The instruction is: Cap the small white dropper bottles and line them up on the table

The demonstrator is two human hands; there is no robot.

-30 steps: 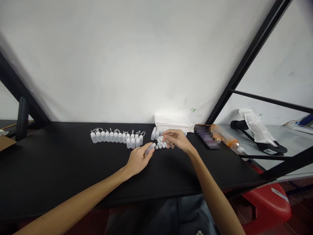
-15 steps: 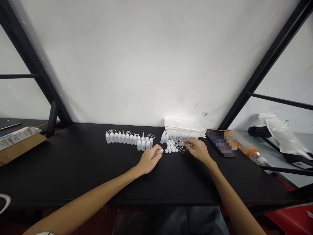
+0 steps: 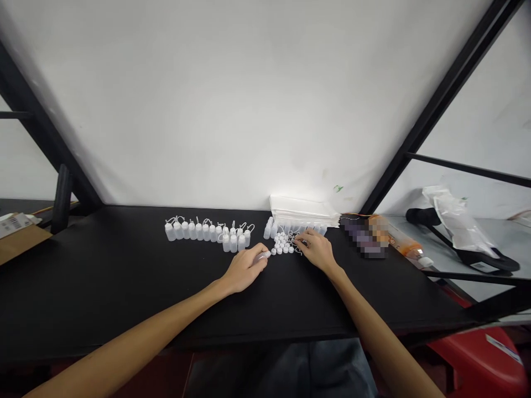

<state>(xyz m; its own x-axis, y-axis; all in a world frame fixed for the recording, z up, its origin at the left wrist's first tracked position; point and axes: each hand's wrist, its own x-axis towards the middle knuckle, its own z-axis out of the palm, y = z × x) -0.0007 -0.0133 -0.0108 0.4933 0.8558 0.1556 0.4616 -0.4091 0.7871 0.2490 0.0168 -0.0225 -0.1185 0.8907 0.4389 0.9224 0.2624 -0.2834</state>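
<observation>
My left hand (image 3: 244, 269) is closed around a small translucent plastic bottle (image 3: 262, 256), lying nearly on its side with its white top pointing right. At the pile of thin white looped strips (image 3: 291, 237), my right hand (image 3: 317, 249) has its fingers pinched together; whatever is between them is too small to make out. A cluster of small white caps (image 3: 282, 244) lies between the two hands. Left of them stands a row of capped bottles (image 3: 199, 232) with white loops on top. More small bottles (image 3: 271, 228) stand behind the caps, partly hidden by my right hand.
A stack of white sheets (image 3: 305, 210) lies at the back of the black table (image 3: 124, 276), against the wall. To the right are a blurred-out flat object (image 3: 365, 237) and an orange-labelled drink bottle (image 3: 410, 250). A cardboard box (image 3: 25, 237) sits at the far left.
The camera view has shifted slightly. My right hand has moved a little left, closer to the caps, over the strips. My left hand still holds the bottle.
</observation>
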